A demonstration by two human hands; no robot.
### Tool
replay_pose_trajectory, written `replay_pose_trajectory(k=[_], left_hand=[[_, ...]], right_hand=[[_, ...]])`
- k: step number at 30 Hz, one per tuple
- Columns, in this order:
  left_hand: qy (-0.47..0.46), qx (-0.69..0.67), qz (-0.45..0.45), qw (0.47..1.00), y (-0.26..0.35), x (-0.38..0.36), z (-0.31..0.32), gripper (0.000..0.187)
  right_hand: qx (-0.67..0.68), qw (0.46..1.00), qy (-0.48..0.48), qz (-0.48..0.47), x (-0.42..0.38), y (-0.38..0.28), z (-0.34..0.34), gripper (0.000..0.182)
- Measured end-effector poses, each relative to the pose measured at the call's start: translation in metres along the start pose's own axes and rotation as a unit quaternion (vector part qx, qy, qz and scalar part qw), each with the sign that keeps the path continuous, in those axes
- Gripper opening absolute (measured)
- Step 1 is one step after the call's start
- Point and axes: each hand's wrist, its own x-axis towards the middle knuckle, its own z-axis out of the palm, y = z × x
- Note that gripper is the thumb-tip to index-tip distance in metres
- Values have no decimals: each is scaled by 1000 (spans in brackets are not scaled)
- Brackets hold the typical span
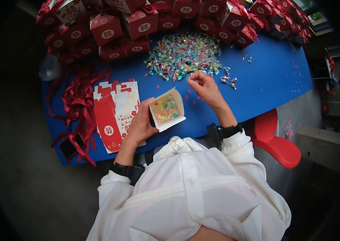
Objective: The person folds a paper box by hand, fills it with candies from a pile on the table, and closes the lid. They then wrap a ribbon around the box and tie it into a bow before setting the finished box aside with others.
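Observation:
My left hand [141,122] is wrapped round the side of an open white paper box [180,105], its mouth tilted up toward me and its flaps standing open. Inside the box lie several wrapped candies [166,108] in yellow, green and red. Over the table, right of the box, my right hand [204,88] has thumb and fingers pinched together at the near edge of a large heap of shiny wrapped candies [186,54]. Whatever those fingertips hold, if anything, is too small to make out.
Flat red-and-white box blanks [115,114] lie stacked left of my left hand, beside tangled dark red ribbons [75,100]. Finished red gift boxes [142,25] are piled along the back of the blue table [254,82]. A red chair [276,144] stands at the right.

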Motion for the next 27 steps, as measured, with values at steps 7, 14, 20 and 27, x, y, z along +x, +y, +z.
replay_pose_trajectory(k=[7,14,20,27], left_hand=[[-13,-4,-42,999,8,7,-1,93],[0,18,-25,1000,7,13,3,92],[0,4,-15,1000,9,12,1,98],[-8,-1,-33,999,10,11,0,101]], right_hand=[[83,992,-54,-73,-17,-19,10,16],[-111,974,-105,-169,-46,-50,26,15],[69,994,-44,-70,-24,-5,9,16],[-292,941,169,-36,7,56,-16,27]])
